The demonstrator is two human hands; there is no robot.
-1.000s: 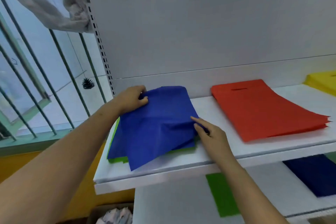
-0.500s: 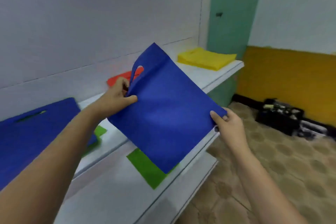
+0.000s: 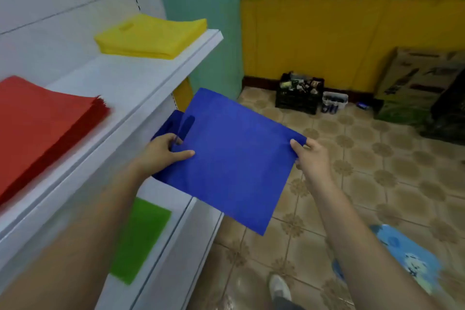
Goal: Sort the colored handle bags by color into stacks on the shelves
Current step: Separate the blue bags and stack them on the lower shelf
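A blue handle bag (image 3: 234, 158) hangs flat in the air beside the right end of the shelves. My left hand (image 3: 163, 153) grips its handle-cutout edge, thumb on top. My right hand (image 3: 310, 156) pinches the opposite corner. On the upper shelf (image 3: 141, 88) lie a red stack (image 3: 42, 123) at the left and a yellow stack (image 3: 151, 35) at the far end. A green bag (image 3: 138, 236) lies on the lower shelf (image 3: 173, 239), partly behind my left forearm.
Tiled floor spreads to the right. A black crate (image 3: 298, 93) and a small tub (image 3: 334, 103) stand by the yellow wall, a cardboard box (image 3: 417, 83) at the far right. A light blue mat (image 3: 402, 254) lies by my foot (image 3: 279, 287).
I lifted the blue bag off the blue stack at the left end and carried it right, past the red stack, to beyond the shelf's right end. My view swung right with it.
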